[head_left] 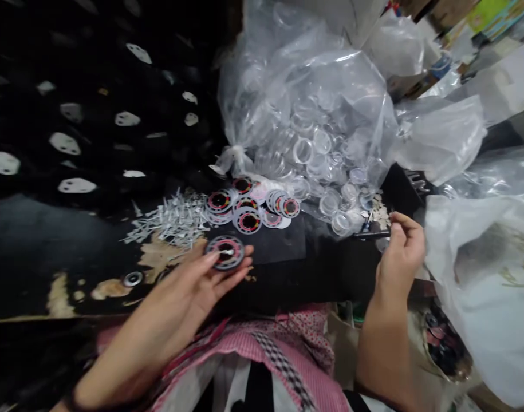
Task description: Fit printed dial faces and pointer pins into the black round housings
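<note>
One round dial (229, 263) sits in the left hand (205, 277), whose grip is closed with thumb above and fingers beneath, over the black counter (317, 277), in front of printed discs (248, 220). The right hand (401, 246) has its grip pinched on a dark stick (371, 235) near clear lids (330, 202). Grey pins (176, 222) lie heaped left of the discs.

The table (326, 272) is black, with pale brown patches (59, 297) at the lower left. A messy pile of thin, shiny pins (176, 220) lies left of the middle. Flat round discs (248, 220), pink, red and black, overlap in the middle. A big see-through bag (343, 71) with clear round cups (302, 150) sits at the top middle. A small ring (133, 278) lies at the lower left.
</note>
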A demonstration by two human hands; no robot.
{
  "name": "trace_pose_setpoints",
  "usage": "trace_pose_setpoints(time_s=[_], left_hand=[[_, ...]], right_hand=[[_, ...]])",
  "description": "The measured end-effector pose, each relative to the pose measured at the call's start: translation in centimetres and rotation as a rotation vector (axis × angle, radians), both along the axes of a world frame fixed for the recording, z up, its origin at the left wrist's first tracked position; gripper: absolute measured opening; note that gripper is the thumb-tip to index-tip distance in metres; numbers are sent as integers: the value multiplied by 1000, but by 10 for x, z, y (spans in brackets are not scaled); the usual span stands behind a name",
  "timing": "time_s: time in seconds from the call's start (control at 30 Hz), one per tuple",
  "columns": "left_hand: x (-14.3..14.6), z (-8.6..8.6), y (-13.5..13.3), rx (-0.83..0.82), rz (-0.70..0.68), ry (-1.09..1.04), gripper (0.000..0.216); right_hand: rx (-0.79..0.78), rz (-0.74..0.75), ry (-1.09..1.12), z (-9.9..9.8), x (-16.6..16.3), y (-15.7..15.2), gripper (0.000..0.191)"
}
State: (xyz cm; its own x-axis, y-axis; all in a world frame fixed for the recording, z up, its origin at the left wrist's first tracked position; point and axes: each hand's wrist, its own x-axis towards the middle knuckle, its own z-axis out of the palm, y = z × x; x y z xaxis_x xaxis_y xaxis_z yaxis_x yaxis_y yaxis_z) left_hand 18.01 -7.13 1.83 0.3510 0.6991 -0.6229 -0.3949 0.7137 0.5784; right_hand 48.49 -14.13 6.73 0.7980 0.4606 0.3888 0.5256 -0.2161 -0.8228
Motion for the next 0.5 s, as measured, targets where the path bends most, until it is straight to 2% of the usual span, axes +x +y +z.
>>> trace_pose_setpoints(time_s=[0.1,0.17,0.23,0.27,0.33,0.37,0.43,0.5], left_hand=[[16,1,-2,-178,-68,-108,30],[21,1,-4,-209,-78,-134,29],[22,0,-5,-210,-76,-146,24],[21,-2,-6,-205,-72,-151,22],[20,-4,-6,-185,-59,-162,20],[20,-5,-7,-172,-55,-174,20],[20,-7,-7,-152,-54,-214,20],[21,-7,-7,-144,-61,-247,19]], right_hand=[[6,98,152,-17,11,9,13],[39,137,214,-18,-9,18,14],[90,247,291,-12,-44,26,13],[146,359,353,-8,-64,30,13],[127,649,474,-1,-102,37,15],[126,746,501,1,-118,40,16],[80,902,481,0,-140,45,19],[10,1011,360,-5,-151,50,21]])
